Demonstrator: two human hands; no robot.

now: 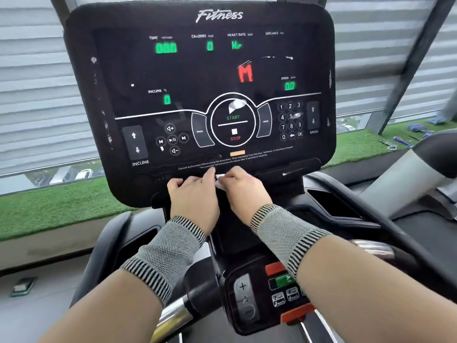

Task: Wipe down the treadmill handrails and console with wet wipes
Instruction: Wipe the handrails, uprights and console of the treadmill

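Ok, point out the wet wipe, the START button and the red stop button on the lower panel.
wet wipe (pixel 219 180): head view, on the white bit showing between the two hands.
START button (pixel 233 112): head view, on the upper half of the console's round control.
red stop button (pixel 275 268): head view, on its top face.

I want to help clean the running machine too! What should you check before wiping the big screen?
1. Wipe in hand: ok, a small white piece is pinched between the left hand and right hand.
2. Wipe opened flat: not ok, it looks bunched up.
3. Wipe still wet: cannot tell.
4. Hands near the console: ok, both sit at its bottom edge.
5. Machine stopped: ok, speed reads zero.
6. Fingers away from START: ok, the hands are well below it.
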